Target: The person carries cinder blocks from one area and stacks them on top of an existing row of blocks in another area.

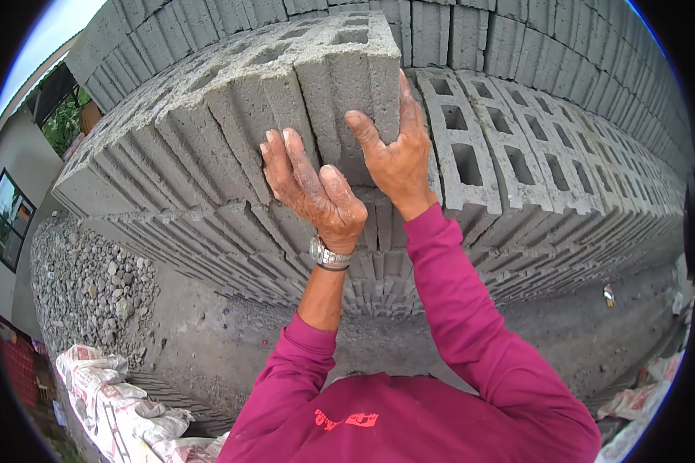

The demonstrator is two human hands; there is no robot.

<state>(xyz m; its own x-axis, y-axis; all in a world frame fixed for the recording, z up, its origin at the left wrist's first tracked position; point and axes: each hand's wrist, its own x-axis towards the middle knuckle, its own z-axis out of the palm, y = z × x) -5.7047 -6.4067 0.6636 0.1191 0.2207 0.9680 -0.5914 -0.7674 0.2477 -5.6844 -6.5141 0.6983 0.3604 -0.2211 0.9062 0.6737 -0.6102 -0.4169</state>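
Note:
A grey hollow concrete block [351,85] stands at the right end of the upper row, its ribbed end face toward me. My right hand [400,158] grips its lower right corner, thumb on the end face and fingers along the right side. Just left and lower, my left hand [316,189] is raised with its fingers apart and slightly bent, close against the ends of the neighbouring blocks [259,116]; whether the fingertips press on them I cannot tell. A metal-banded watch [330,253] is on my left wrist.
Right of the gripped block, a lower row of hollow blocks [517,154] shows its open cells. A taller block wall [533,46] rises behind. Gravel [100,282] and white sacks [123,401] lie at lower left. A building with a window [8,220] stands at far left.

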